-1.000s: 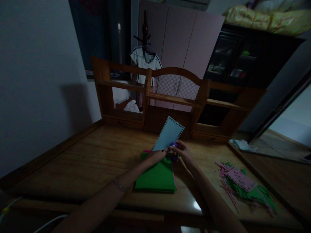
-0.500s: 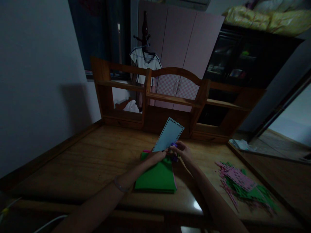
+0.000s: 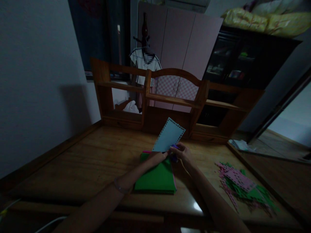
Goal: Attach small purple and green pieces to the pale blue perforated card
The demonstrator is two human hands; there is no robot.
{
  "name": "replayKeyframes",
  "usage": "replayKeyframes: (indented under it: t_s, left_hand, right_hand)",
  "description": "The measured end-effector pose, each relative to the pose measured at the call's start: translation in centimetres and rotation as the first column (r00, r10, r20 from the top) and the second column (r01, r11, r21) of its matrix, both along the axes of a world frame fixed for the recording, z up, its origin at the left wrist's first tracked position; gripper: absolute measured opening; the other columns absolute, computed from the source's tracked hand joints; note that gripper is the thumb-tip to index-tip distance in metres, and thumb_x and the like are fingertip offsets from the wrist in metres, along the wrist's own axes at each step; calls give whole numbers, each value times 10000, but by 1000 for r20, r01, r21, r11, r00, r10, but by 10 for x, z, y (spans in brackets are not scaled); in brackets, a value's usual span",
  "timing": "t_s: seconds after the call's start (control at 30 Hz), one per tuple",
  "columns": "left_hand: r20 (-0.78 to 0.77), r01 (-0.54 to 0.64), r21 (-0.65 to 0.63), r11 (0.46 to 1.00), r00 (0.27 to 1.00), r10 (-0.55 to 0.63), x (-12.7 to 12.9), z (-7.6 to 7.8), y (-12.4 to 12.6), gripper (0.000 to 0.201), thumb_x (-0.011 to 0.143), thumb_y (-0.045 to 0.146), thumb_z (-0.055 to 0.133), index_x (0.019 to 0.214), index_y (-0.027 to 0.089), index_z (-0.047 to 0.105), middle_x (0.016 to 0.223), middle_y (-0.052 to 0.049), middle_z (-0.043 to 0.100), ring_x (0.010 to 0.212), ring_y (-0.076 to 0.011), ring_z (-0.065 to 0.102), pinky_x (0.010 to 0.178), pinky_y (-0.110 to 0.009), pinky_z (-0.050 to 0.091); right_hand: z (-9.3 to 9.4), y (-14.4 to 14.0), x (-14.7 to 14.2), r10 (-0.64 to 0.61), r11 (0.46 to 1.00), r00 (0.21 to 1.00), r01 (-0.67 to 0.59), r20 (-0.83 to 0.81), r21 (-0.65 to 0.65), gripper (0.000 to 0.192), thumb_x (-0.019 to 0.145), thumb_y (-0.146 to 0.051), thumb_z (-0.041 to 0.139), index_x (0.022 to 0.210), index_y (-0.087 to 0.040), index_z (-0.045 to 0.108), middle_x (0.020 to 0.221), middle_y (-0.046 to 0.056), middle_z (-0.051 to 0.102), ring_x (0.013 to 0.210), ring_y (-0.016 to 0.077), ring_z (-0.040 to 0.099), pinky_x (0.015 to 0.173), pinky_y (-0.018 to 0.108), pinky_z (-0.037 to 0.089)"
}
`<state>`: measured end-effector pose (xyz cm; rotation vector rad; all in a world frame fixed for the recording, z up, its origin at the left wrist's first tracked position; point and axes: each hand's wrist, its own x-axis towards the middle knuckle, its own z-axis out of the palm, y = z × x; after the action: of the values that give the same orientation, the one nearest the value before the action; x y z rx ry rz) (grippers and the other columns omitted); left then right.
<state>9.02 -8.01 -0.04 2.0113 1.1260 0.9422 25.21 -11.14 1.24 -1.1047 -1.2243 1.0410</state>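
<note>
A pale blue paper sheet (image 3: pixel 167 135) stands tilted up, with a row of dark square holes along its edges. My left hand (image 3: pixel 158 158) is closed on the lower edge of this sheet. Against the sheet's lower right edge, my right hand (image 3: pixel 184 155) closes around a small purple hole punch (image 3: pixel 174 158), partly hidden by my fingers. Under my left hand lies a stack of green paper (image 3: pixel 155 181), with a little pink showing at its edges.
A loose pile of pink and green paper pieces with holes (image 3: pixel 240 181) lies on the wooden desk (image 3: pixel 97 161) at the right. A wooden shelf unit (image 3: pixel 175 97) rises along the desk's back edge. To the left is a wall (image 3: pixel 43 90).
The blue sheet has shifted slightly right, and more of its holed right edge shows. My right hand has moved down a little with the punch; my left hand has barely moved.
</note>
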Motion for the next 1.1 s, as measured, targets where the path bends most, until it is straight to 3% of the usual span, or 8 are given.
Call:
replayKeyframes:
  t_s: [0.23,0.37,0.57,0.67,0.83,1.0,1.1]
  left_hand:
    - [12,29,119,992,999,-31,-1,1,0,339,845,356,482,1074,173,652,1115,-60,662,1081,-208,567,1004,-305,386]
    - [33,4,143,990,999,-9,-4,2,0,360,885,409,428,1043,184,661,1114,-57,660,1060,-207,577,977,-294,403]
    - [49,-128,129,983,991,122,-3,-3,7,403,864,482,469,1063,190,662,1117,-65,663,1095,-212,569,1001,-294,391]
    - [15,-116,121,986,993,115,-4,1,5,401,872,488,448,1016,196,683,1068,-65,681,1089,-217,575,1005,-297,384]
    - [19,-118,40,992,993,118,-10,13,-3,488,906,533,333,959,209,694,927,-45,707,912,-198,644,850,-266,467]
    - [68,-144,42,989,988,141,-10,17,-4,435,901,502,379,1046,213,670,1111,-35,668,1074,-202,593,963,-254,409]
    - [98,-97,18,995,991,95,-8,17,-4,428,904,486,382,1052,201,667,1106,-36,671,1069,-195,598,976,-250,409]
  right_hand:
    - [3,1,-1,-25,1000,1000,25,11,-12,317,610,-398,802,772,-191,625,755,19,657,610,137,559,502,227,363]
    - [6,-3,-3,-20,1000,999,20,25,3,305,641,-393,782,815,-191,634,790,29,650,628,138,552,506,226,368]
    - [7,-3,-3,-11,1000,1000,10,17,7,337,612,-412,788,821,-193,639,737,12,636,556,116,515,476,227,342]
    - [6,-1,-3,3,1000,1000,-3,18,-3,347,614,-423,786,834,-200,639,748,3,636,543,109,504,476,228,344]
    - [1,1,-4,24,999,999,-25,25,45,361,630,-413,783,892,-215,632,797,-3,639,549,101,504,509,229,370]
    - [0,0,-3,72,997,997,-73,18,26,349,649,-378,786,902,-214,611,756,-25,606,539,91,491,516,221,370]
    - [1,-1,-4,78,996,997,-78,12,36,334,663,-371,780,900,-213,605,759,-25,603,551,94,498,523,220,373]
